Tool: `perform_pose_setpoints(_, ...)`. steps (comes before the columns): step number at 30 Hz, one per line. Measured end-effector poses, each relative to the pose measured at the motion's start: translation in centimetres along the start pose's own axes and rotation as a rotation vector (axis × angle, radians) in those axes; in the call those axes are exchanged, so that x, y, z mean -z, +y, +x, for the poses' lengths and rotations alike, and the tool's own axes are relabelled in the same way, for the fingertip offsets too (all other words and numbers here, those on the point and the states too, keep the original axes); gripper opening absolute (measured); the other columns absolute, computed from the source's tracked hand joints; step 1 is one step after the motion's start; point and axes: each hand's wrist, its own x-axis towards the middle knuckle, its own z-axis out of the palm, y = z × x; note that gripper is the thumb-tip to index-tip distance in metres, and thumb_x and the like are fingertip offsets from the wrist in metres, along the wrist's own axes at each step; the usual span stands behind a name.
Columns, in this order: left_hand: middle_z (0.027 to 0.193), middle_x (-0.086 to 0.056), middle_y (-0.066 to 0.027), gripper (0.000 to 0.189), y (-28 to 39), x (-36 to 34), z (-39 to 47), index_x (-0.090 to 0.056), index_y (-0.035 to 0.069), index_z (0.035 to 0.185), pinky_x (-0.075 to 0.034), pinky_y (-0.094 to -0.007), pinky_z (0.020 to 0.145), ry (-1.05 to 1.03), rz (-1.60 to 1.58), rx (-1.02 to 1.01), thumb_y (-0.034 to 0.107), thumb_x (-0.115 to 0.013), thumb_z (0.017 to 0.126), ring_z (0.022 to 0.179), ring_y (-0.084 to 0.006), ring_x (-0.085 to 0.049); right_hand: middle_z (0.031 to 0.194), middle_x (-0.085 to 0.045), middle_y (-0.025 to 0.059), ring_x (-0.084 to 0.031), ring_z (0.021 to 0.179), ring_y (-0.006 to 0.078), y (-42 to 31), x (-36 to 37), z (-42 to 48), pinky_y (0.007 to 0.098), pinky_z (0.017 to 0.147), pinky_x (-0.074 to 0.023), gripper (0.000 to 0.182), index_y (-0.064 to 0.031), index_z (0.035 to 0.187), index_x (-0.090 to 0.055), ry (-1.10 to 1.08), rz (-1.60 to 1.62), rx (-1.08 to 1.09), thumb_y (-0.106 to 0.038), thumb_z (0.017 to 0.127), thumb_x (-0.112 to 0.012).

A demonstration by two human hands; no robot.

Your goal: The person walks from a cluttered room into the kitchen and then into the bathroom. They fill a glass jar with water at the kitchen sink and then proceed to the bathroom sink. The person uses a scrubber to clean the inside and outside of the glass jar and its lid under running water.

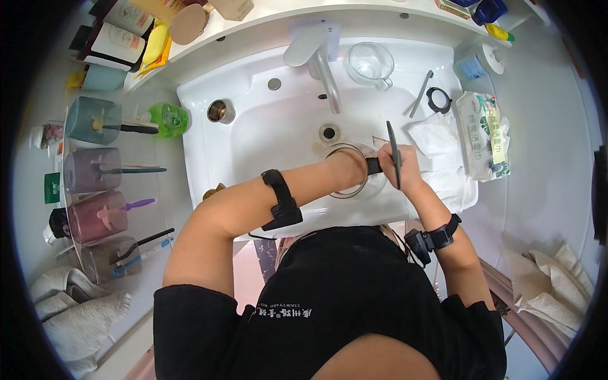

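My left forearm reaches through the round rim of a clear glass jar (343, 196) held over the front of the white sink. My left hand (354, 167) is inside it; its fingers and anything in them cannot be made out. My right hand (403, 166) closes around a long dark handle (393, 152) at the jar's right side, with a black connecting piece (374, 166) between hand and jar. The handle seems joined to the jar. Right of the tap (327, 80) stands a clear glass mug (370, 64). A metal rod (421, 94) and a black ring (438, 99) lie on the right rim.
White tissues (433, 134) and a tissue pack (484, 137) are at the right. A metal cup (221, 111) and green soap bottle (169, 119) stand left. Bottles line the shelf (266, 23) above; holders with brushes (93, 169) hang on the left wall.
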Motion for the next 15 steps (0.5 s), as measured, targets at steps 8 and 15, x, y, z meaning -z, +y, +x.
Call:
perform_pose_setpoints(8, 0.094, -0.060, -0.0109, 0.028, -0.4, -1.4, -0.3, -0.059, 0.010, 0.101, -0.041, -0.0374, 0.079, -0.236, -0.416, -0.484, 0.020, -0.055, 0.075, 0.090, -0.0273, -0.054, 0.047, -0.044, 0.0105, -0.045, 0.042, 0.0262, 0.8, -0.9, 0.2, 0.0300, 0.041, -0.0358, 0.011, -0.0054, 0.057, -0.053, 0.051, -0.124, 0.131, -0.014, 0.062, -0.058)
perform_pose_setpoints(15, 0.096, -0.061, -0.0101, 0.039, 0.4, 1.0, -0.8, -0.060, 0.006, 0.099, -0.048, -0.0321, 0.067, -0.083, 0.324, -0.077, 0.019, -0.068, 0.063, 0.084, -0.0208, -0.060, 0.048, -0.046, 0.0105, -0.047, 0.042, 0.0269, 0.2, -0.6, -0.5, 0.0307, 0.041, -0.0369, 0.011, -0.0053, 0.055, -0.050, 0.106, -0.193, 0.222, -0.011, 0.061, -0.058)
